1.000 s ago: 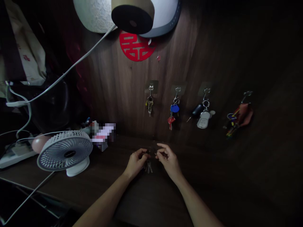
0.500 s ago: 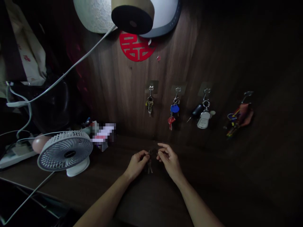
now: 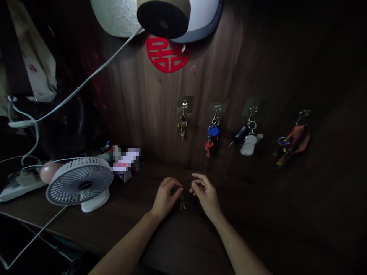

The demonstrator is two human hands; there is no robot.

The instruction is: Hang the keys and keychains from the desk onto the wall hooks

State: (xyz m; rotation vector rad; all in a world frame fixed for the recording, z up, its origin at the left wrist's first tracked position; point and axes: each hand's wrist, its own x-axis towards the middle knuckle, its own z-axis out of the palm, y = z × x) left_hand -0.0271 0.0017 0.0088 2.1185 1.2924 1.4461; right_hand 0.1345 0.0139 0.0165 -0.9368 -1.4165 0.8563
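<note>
Since the earlier frame, both hands had drawn slightly closer. Left hand [image 3: 165,199] curled, grasping the keys [image 3: 182,202], which hung at its right edge. Right hand [image 3: 206,194] pinched just beside them; whether it held anything could not be told.

**Fig. Surface materials at the desk: metal, plastic and wood grain.**
Dull metal keys [image 3: 181,202] over a matt dark wood-grain desk top [image 3: 137,183]; smooth blue plastic key cover [image 3: 213,131]; smooth white plastic fan housing [image 3: 79,181]; grooved wood-grain wall panel [image 3: 149,114].
</note>
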